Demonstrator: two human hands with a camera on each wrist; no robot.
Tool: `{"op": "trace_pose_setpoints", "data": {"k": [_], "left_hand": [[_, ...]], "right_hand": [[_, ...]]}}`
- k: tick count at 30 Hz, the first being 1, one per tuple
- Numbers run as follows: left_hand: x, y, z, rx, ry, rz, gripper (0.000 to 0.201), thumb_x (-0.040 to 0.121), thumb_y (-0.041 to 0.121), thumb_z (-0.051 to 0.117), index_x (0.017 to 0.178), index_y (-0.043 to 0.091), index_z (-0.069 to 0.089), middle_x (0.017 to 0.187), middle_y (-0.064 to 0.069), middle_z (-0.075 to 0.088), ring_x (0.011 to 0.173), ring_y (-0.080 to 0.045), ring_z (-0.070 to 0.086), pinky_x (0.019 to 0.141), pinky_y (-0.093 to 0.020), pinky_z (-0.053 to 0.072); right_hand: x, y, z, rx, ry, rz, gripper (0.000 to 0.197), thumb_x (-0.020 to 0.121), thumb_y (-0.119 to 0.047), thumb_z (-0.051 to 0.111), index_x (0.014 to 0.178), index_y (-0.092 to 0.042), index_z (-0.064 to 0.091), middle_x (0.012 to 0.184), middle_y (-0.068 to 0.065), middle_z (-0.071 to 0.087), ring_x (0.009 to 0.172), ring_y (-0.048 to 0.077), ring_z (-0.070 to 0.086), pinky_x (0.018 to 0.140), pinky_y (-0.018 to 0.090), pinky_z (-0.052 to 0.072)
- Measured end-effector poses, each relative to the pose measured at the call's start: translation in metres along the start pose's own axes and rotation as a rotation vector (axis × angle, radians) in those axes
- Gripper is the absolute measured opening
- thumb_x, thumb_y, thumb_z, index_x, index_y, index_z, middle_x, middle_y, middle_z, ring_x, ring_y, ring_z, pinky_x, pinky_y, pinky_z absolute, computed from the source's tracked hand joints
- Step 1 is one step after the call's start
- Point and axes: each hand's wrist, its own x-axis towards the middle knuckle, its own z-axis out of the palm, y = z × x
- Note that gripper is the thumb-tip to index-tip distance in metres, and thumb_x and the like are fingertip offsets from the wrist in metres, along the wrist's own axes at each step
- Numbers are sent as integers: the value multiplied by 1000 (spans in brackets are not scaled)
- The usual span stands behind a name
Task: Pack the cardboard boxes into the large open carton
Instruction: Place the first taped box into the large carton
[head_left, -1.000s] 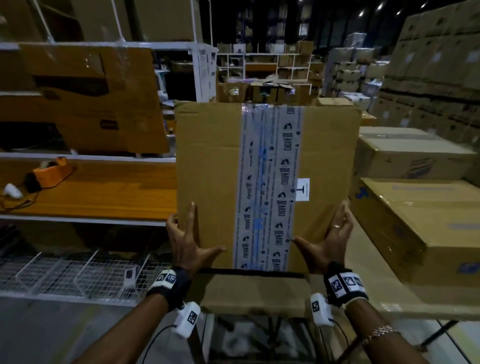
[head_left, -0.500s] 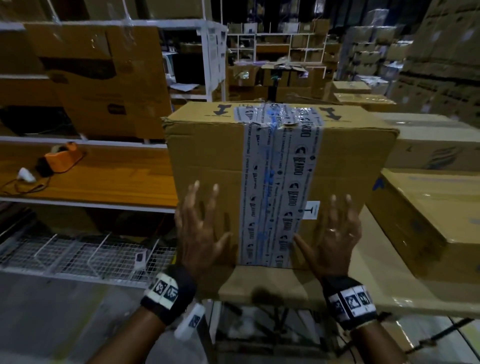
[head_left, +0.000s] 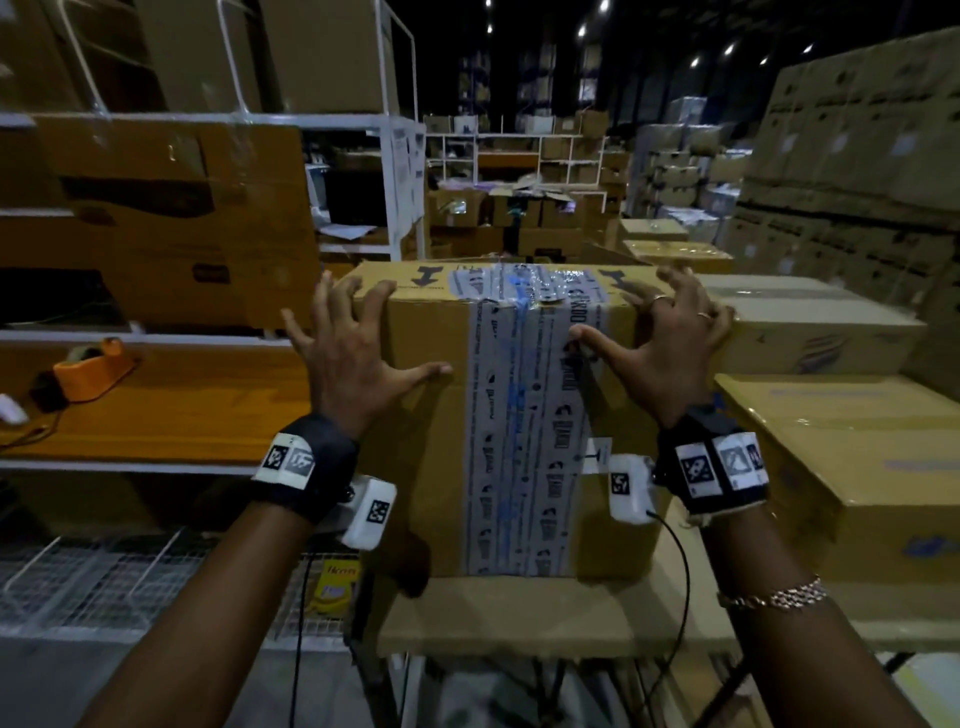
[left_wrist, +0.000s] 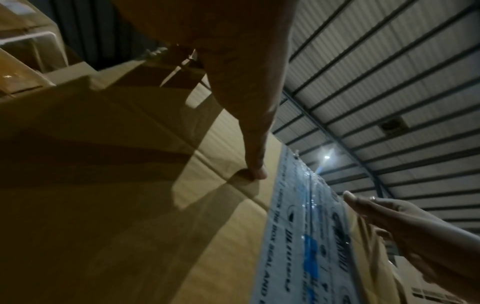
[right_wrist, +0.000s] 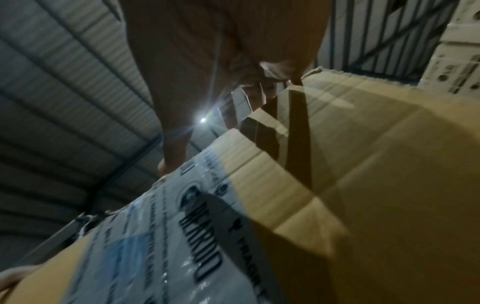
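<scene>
A large sealed cardboard box (head_left: 426, 467) with a wide band of printed tape down its near face stands on a tan table top (head_left: 519, 608). My left hand (head_left: 353, 348) lies spread on the box's upper left corner, with its fingers over the top edge and its thumb on the near face. My right hand (head_left: 660, 343) is spread over the upper right corner. In the left wrist view my thumb (left_wrist: 255, 168) presses the box (left_wrist: 116, 195) beside the tape. In the right wrist view my thumb (right_wrist: 171, 158) touches the box (right_wrist: 350, 195) at its top edge. No open carton is in view.
Sealed cartons (head_left: 857, 467) are stacked close on the right, with more (head_left: 810, 322) behind them. On the left a white rack carries a wooden shelf with an orange tape dispenser (head_left: 93, 366), and wire baskets (head_left: 104, 582) sit below it. Stacked boxes fill the background.
Both hands have slid from the bottom corners of the near face up to its top corners. The box's top face has come into sight.
</scene>
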Motion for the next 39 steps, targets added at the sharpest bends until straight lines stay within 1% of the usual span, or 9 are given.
{"op": "trace_pose_setpoints", "data": {"k": [3,7,15,24,28,30,32,36,39], "left_hand": [[2,-3,5,-86,3,-2,115,59,100,53,148,30,41,156,-12,34,151,-38,23,111,-71,32],[-7,0,3,-150,107,-31,101,66,97,52,138,27,50,144,-12,42,140,-36,35,102,-59,46],[-33,0,-9,-183,285,-9,84,76,89,57,128,24,59,137,-15,49,131,-37,43,99,-54,47],[-89,15,-53,-251,314,-10,73,79,79,65,123,20,63,136,-14,50,131,-38,43,96,-54,48],[-101,21,-95,-246,291,-12,60,86,75,58,104,18,62,114,-6,56,112,-28,48,80,-45,49],[-103,22,-115,-187,234,-31,59,87,76,59,96,17,60,106,-8,57,101,-27,49,75,-38,41],[-102,25,-130,-108,162,-85,68,79,82,61,97,16,60,111,-12,56,103,-31,49,79,-38,40],[-102,19,-142,-128,-47,-304,113,55,99,62,135,20,47,139,-16,43,126,-38,44,101,-50,46],[-116,12,-145,-307,-208,-409,133,47,102,63,151,29,26,142,-13,49,124,-37,53,100,-53,51]], "right_hand": [[5,5,6,35,27,63,70,79,-85,51,121,-32,69,137,3,58,142,23,38,120,55,12],[-9,-4,11,42,173,66,61,84,-79,54,114,-28,72,121,1,63,126,22,50,121,49,14],[-48,-7,-5,31,283,-7,57,89,-70,60,122,-24,70,128,0,62,132,24,50,125,49,11],[-108,-14,-48,46,344,-49,54,87,-60,70,124,-20,71,129,4,63,131,29,52,121,58,16],[-129,-21,-88,53,322,-62,52,89,-65,63,113,-20,76,116,3,66,115,28,57,105,49,31],[-128,-22,-114,65,287,-27,54,90,-67,59,107,-19,76,112,7,62,109,27,55,95,40,31],[-122,-19,-133,-73,189,81,63,86,-74,57,119,-22,69,125,10,55,118,30,49,97,43,33],[-122,-6,-152,-165,-132,290,109,69,-96,47,152,-26,36,154,18,34,137,44,39,108,59,37],[-136,0,-163,17,-265,383,126,61,-100,52,159,-32,11,150,17,41,131,44,48,103,56,44]]}}
